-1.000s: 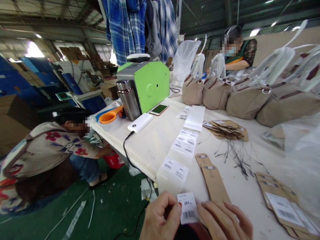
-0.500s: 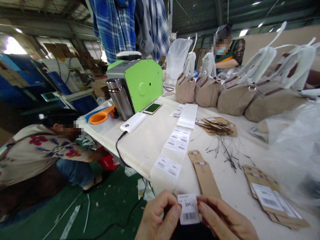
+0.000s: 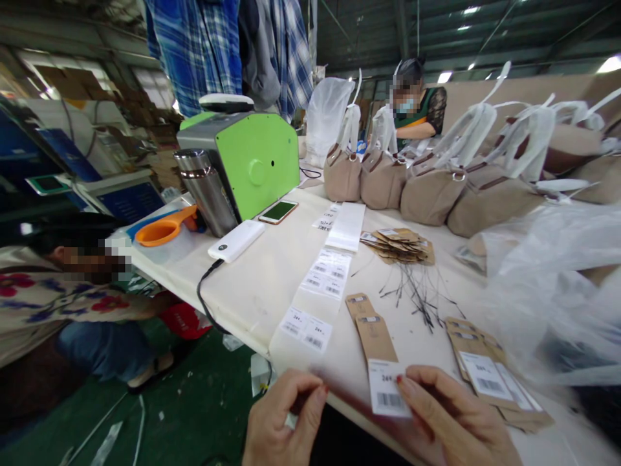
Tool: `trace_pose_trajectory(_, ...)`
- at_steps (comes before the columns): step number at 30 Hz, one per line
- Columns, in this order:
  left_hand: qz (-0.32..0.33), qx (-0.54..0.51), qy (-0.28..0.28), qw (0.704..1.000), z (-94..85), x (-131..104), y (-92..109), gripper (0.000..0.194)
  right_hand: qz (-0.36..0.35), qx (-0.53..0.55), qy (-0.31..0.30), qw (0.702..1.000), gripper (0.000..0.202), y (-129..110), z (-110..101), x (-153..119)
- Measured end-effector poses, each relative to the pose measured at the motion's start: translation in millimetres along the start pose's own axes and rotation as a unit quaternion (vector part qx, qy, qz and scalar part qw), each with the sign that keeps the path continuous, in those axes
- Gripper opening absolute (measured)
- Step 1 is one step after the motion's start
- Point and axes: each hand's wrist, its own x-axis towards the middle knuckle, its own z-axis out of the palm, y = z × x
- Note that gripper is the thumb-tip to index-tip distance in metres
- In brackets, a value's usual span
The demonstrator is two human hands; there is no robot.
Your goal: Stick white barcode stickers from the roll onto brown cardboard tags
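My right hand (image 3: 449,411) pinches the right edge of a white barcode label (image 3: 388,391). The label lies over the lower end of a brown paper hang tag (image 3: 378,340); whether it is fully stuck down I cannot tell. Another brown tag (image 3: 358,303) sits partly under that one. My left hand (image 3: 286,414) is at the table's front edge, thumb and forefinger pressed together with nothing visible between them. Ahead of it lies a strip of price labels (image 3: 310,327) on white backing. To the right is a pile of labelled tags (image 3: 488,378).
Behind are a heap of strung tags (image 3: 400,246), several beige handbags (image 3: 431,194) and clear plastic wrapping (image 3: 567,285). On the left stand a green machine (image 3: 262,165), a steel flask (image 3: 206,194), a phone (image 3: 278,212) and a white power bank (image 3: 237,241). Two other people are nearby.
The label, held between both hands before, is now over the brown tag in my right hand only. My left hand has come away to the left. The view has swung right.
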Motion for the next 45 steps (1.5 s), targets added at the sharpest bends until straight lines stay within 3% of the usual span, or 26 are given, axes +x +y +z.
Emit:
trace_pose_trajectory(2, 0.127, 0.022, 0.008, 0.992, 5.2, 5.9, -3.3, 0.009, -0.022, -0.021, 0.029, 0.999, 0.034, 0.5, -14.3, 10.7)
trace_pose_trajectory(4, 0.240, 0.052, 0.000, 0.969, 13.6, 12.8, -5.3, 0.019, -0.027, -0.027, 0.042, 0.998, 0.033, -1.6, -23.6, 20.6)
trace_pose_trajectory(7, 0.312, 0.102, -0.003, 0.945, 30.7, 20.9, -4.5, 0.024, -0.018, -0.035, 0.026, 0.999, 0.034, -8.0, -26.6, 31.9)
trace_pose_trajectory(12, 0.278, 0.104, 0.038, 0.954, 60.6, 19.3, -2.2, 0.025, 0.000, -0.049, -0.010, 0.999, 0.037, -16.2, -19.5, 42.7)
trace_pose_trajectory(16, 0.239, 0.101, 0.049, 0.964, 73.2, 13.9, -6.3, 0.027, 0.017, -0.040, -0.027, 0.999, 0.039, -16.3, -18.7, 46.9)
trace_pose_trajectory(20, 0.238, 0.115, 0.040, 0.964, 72.0, 15.0, -11.0, 0.029, 0.033, 0.030, -0.016, 0.999, 0.034, -13.9, -20.5, 50.2)
trace_pose_trajectory(26, 0.298, 0.190, 0.005, 0.935, 61.4, 22.6, -12.8, 0.044, 0.017, 0.185, 0.047, 0.982, 0.033, -21.8, -19.0, 63.9)
trace_pose_trajectory(29, 0.298, 0.191, 0.002, 0.935, 59.3, 24.3, -13.1, 0.043, -0.065, 0.156, 0.028, 0.985, 0.022, -30.6, -11.3, 77.2)
trace_pose_trajectory(32, 0.316, 0.193, 0.005, 0.929, 60.3, 24.1, -14.5, 0.046, -0.116, 0.126, -0.031, 0.985, 0.017, -37.5, 0.4, 91.6)
trace_pose_trajectory(37, 0.271, 0.164, 0.020, 0.948, 66.1, 20.3, -15.2, 0.042, -0.105, 0.093, -0.088, 0.986, 0.019, -36.9, 9.3, 100.9)
trace_pose_trajectory(45, 0.290, 0.172, 0.020, 0.941, 63.0, 21.5, -10.2, 0.037, -0.111, 0.070, -0.083, 0.988, 0.022, -26.4, 4.4, 100.5)
